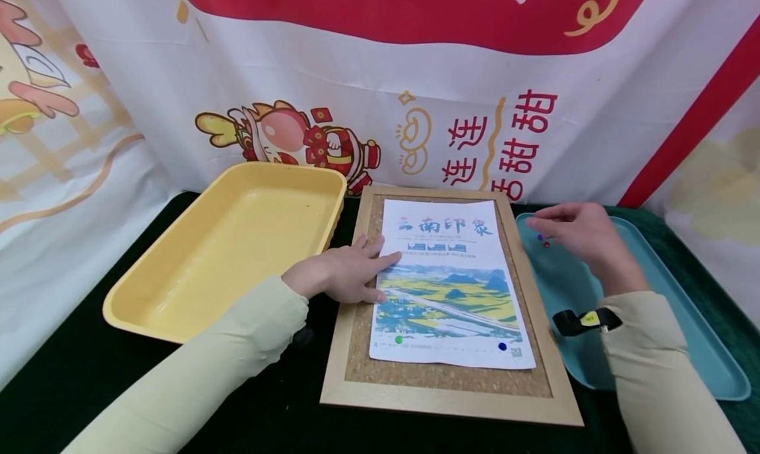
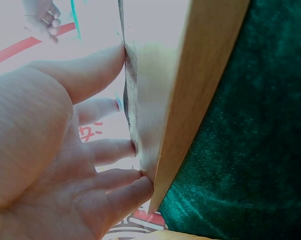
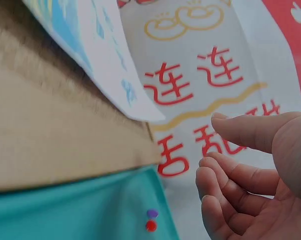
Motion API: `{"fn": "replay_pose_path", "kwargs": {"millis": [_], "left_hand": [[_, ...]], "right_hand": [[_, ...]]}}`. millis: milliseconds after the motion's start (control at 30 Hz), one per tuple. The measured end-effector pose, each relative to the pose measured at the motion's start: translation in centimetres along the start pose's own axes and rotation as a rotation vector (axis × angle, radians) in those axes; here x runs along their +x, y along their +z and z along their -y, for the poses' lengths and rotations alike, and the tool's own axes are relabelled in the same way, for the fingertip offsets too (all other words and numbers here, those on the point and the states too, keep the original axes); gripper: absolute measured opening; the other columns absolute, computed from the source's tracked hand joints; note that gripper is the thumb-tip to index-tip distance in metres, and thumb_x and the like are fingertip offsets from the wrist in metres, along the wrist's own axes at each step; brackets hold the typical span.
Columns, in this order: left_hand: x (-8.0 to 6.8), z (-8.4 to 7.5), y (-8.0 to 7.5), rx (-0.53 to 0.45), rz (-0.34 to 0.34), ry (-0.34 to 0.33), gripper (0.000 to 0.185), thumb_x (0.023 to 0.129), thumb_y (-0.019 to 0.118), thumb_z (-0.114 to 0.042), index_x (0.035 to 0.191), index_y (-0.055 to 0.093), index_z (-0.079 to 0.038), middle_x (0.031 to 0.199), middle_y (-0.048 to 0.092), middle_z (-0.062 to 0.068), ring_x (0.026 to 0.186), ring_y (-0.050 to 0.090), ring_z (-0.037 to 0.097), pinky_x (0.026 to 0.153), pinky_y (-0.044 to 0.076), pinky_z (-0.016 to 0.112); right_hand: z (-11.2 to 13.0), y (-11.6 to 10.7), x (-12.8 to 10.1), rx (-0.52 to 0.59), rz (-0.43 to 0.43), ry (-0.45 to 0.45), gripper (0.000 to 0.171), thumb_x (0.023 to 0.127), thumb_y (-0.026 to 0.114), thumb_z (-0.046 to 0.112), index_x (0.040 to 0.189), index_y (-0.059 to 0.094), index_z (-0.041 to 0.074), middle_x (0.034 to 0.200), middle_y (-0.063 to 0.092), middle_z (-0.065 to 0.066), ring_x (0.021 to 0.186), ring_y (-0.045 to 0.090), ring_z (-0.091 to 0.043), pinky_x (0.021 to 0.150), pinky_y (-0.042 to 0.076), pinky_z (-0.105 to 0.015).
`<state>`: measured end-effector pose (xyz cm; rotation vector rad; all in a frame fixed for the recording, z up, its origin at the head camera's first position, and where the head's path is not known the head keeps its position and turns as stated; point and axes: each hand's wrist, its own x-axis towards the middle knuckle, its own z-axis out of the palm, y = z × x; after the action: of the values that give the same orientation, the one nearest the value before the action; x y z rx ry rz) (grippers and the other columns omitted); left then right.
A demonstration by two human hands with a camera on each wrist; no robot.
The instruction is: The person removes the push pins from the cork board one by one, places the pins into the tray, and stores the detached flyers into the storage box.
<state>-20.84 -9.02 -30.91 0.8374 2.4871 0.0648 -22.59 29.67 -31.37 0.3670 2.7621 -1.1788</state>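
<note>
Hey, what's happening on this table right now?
A person is working on a poster lying on a cork board. The left hand presses flat on the poster's left edge. The right hand hovers over two pins in the teal tray, holding nothing. A green pin and a blue pin sit at the bottom corners. The yellow tray sits left.

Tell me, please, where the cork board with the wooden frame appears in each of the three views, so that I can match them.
Head: the cork board lies at centre, between the yellow tray and the teal tray.
Left wrist: its wooden frame runs diagonally through the middle, beside the left hand.
Right wrist: it fills the left side, above the teal tray.
Shared landmark: the poster, pale in the left wrist view.
</note>
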Motion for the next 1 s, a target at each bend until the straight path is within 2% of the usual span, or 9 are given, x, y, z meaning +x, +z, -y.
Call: {"fn": "replay_pose_path", "kwargs": {"millis": [300,500,733,1000], "left_hand": [[0.2,-0.1,0.0,0.007,0.007,-0.004,0.079,0.109,0.057,-0.046,0.173,0.015,-0.026,0.180,-0.004,0.016,0.166,-0.003,0.043,0.133,0.019,0.057],[0.3,-0.1,0.0,0.013,0.012,-0.004,0.079,0.109,0.057,-0.046,0.173,0.015,-0.027,0.180,-0.004,0.015,0.166,-0.003,0.043,0.133,0.020,0.057],[0.3,0.0,0.0,0.009,0.011,-0.001,0.079,0.109,0.058,-0.046,0.173,0.015,-0.027,0.180,-0.004,0.016,0.166,-0.003,0.044,0.133,0.020,0.057],[0.2,0.1,0.1,0.006,0.003,0.000,0.079,0.109,0.058,-0.045,0.173,0.016,-0.025,0.180,-0.003,0.017,0.166,-0.002,0.044,0.133,0.020,0.058]], "right_hand": [[2.6,0.8,-1.6,-0.026,0.035,-0.133,0.057,0.102,0.070,0.047,0.144,0.063,0.008,0.144,0.058,-0.022,0.125,0.052,-0.036,0.093,0.054,-0.045],[4.2,1.8,-2.5,-0.019,0.053,-0.190,0.050,0.101,0.073,0.043,0.138,0.069,0.010,0.135,0.065,-0.018,0.118,0.055,-0.032,0.092,0.053,-0.043],[5.6,2.7,-3.7,-0.045,0.057,-0.245,0.041,0.100,0.075,0.040,0.130,0.073,0.013,0.125,0.071,-0.014,0.111,0.060,-0.030,0.084,0.053,-0.033],[7.5,4.1,-5.3,-0.112,0.078,-0.343,0.033,0.100,0.075,0.039,0.123,0.077,0.015,0.116,0.075,-0.010,0.101,0.065,-0.027,0.082,0.053,-0.032]]}}
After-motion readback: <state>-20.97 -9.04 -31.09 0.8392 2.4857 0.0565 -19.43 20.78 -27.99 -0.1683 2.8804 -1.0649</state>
